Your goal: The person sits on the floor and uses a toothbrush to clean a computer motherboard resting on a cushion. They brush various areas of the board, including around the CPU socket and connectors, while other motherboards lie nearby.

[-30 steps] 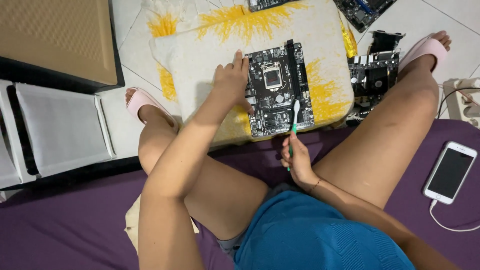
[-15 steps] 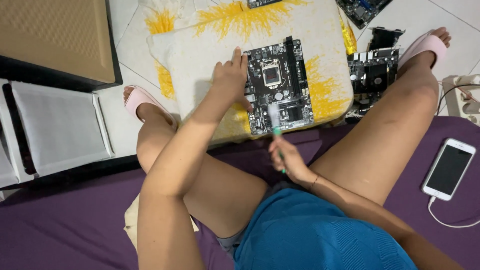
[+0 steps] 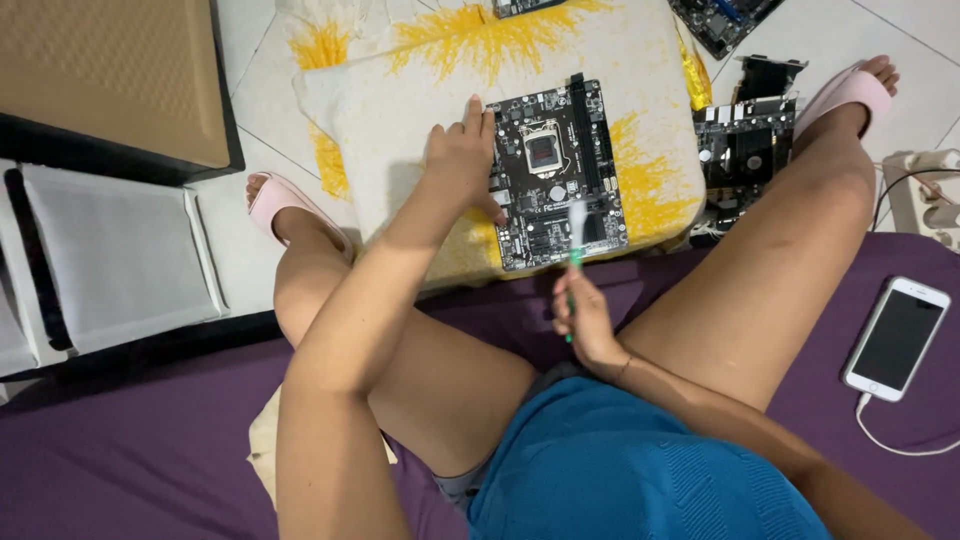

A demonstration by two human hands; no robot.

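**A:** What is lying in front of the person, and where are the hands resting?

**B:** A person is sitting on a purple bed cover point(image 3: 120, 450), looking down past their knees. A dark circuit board point(image 3: 556, 172) is lying flat on a white cushion with yellow splashes point(image 3: 400, 90), which is sitting on the tiled floor just ahead of the knees. The board's long axis is running away from the person, near edge toward the lap, far edge toward the top of the view.

**A:** Which hand is closer to it?

**B:** The left hand point(image 3: 462, 160) is nearer: it is lying open on the cushion, fingers spread, with the fingertips touching the board's left edge. The right hand point(image 3: 583, 320) is sitting lower, close to the lap, and is closed around the green handle of a toothbrush point(image 3: 575, 245).

**A:** How is the brush pointing?

**B:** It is standing almost parallel to the board's long axis, with its white bristle head reaching over the board's near right corner. I cannot tell whether the bristles are touching the surface or hovering just above it.

**A:** Anything else around?

**B:** A second circuit board point(image 3: 745, 150) is lying on the floor to the right of the cushion, beside the right leg. A white phone point(image 3: 897, 338) is charging on the bed cover, well apart from both hands.
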